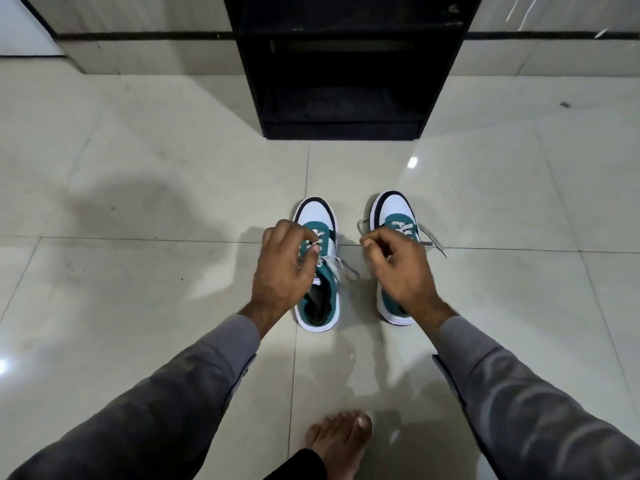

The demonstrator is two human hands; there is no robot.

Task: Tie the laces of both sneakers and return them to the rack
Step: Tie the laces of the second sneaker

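Two white, teal and black sneakers stand side by side on the tiled floor, toes toward the rack. My left hand [282,268] hovers over the left sneaker [317,211], thumb and finger pinched on its grey laces [332,263], which lie loosely crossed over the tongue. My right hand [398,268] covers the heel half of the right sneaker [393,206]. Its fingers are curled, pinching a lace end [361,225] that loops up at the sneaker's left. Another loose lace [433,244] trails out to the right. The black shoe rack [343,131] stands beyond, its lower shelves dark and bare.
Glossy beige floor tiles surround the sneakers. My bare foot [341,439] rests at the bottom centre. A tiled wall base with a dark strip [138,36] runs behind the rack. A white panel [20,32] stands at the far left.
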